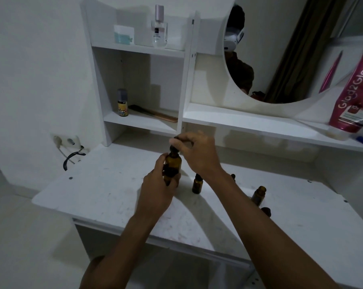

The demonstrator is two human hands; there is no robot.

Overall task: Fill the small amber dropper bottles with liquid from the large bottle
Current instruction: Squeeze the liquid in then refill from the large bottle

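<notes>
The left hand (157, 184) grips the big bottle (172, 163) round its amber body, fingers curled on the glass, and holds it upright just over the white table (103, 184). The right hand (197, 151) is above it, thumb and forefinger pinched on the dark dropper top (175, 143) at the bottle's neck, the other fingers loosely curled. Just right of the big bottle a small capped bottle (196, 184) stands on the table. Beyond the right forearm stands an open bottle (258, 195); two more are mostly hidden by the arm. None of the amber bottles bears a label. On the low shelf (143, 122) behind stand a yellow vial (122, 104), its label too small to read, and a comb (155, 114). At far right leans a pink pouch (353, 90) printed "Glad2Glow". On the top shelf are a perfume flask (159, 30), its print unreadable, and a teal box (123, 34).
</notes>
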